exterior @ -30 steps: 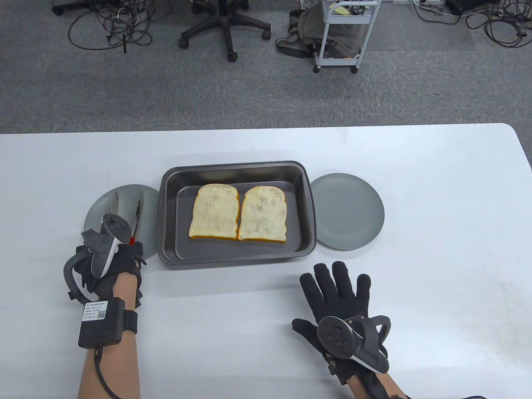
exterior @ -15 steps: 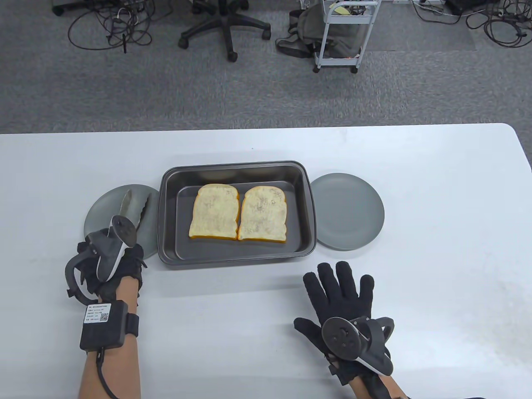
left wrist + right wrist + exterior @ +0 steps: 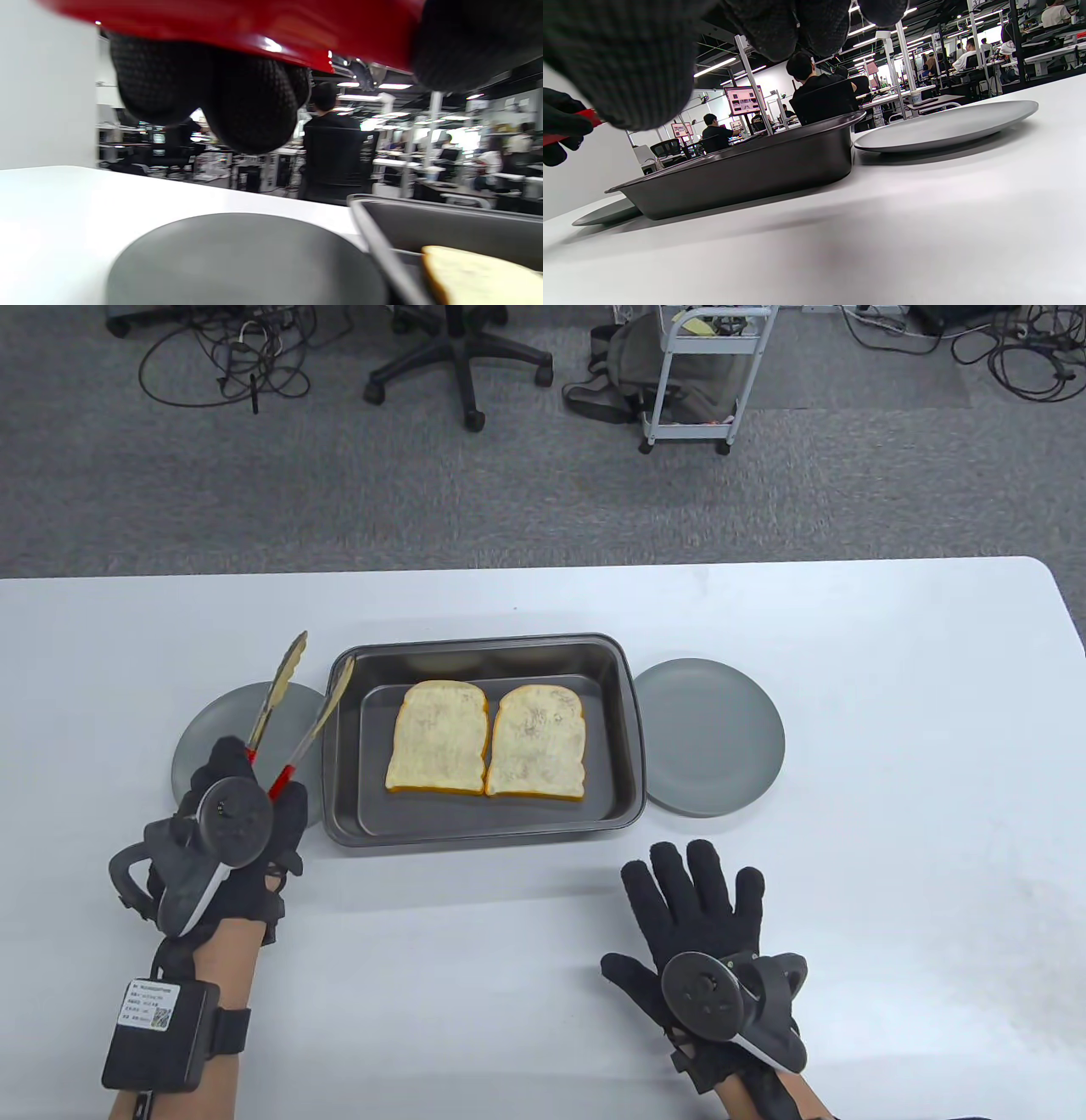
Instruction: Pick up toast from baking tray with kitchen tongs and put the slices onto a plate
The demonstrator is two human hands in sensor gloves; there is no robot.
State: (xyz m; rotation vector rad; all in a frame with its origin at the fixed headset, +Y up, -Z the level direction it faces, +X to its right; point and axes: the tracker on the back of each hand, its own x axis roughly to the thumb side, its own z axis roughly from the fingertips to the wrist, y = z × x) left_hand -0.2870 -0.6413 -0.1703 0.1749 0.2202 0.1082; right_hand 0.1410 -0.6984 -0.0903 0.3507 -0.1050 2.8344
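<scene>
Two toast slices, the left one [image 3: 439, 738] and the right one [image 3: 540, 742], lie side by side in the dark baking tray [image 3: 482, 834]. My left hand [image 3: 246, 806] grips the red handles of the kitchen tongs [image 3: 293, 704], lifted above the left grey plate [image 3: 204, 734]; the metal arms are spread and point away toward the tray's far left corner. In the left wrist view my fingers [image 3: 250, 97] curl under the red handle [image 3: 237, 25]. My right hand [image 3: 691, 899] lies flat on the table in front of the tray, holding nothing.
A second grey plate [image 3: 708, 736] sits against the tray's right side, also seen as the plate [image 3: 946, 125] in the right wrist view. An office chair [image 3: 458, 356] and a wheeled cart [image 3: 696, 381] stand on the carpet beyond the table's far edge.
My left hand has lifted the tongs off the left plate and drawn back toward me; the tong arms have sprung apart. The right hand has stayed put.
</scene>
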